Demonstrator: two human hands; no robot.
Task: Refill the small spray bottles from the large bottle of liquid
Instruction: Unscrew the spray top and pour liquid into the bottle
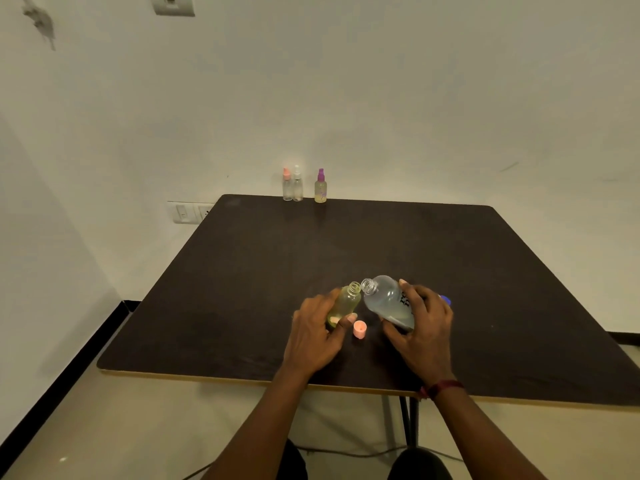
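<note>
Lighting was dim, warm and diffuse. The dark table (pixel 485 271) showed a faint sheen toward its far edge, without hard glare. Its soft shadow fell on the left wall (pixel 52 323). Motion blur smeared the right hand (pixel 427 323) and the large bottle (pixel 388 299) it gripped. The left hand (pixel 313 332), holding the small bottle (pixel 344 303), was slightly soft. Table edges bowed with wide-angle distortion.

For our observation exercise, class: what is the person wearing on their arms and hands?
Neither the left hand nor the right hand wears a glove or a visible ring. No sleeves are in view. A dark red band circles the right wrist; the left wrist is bare.
</note>
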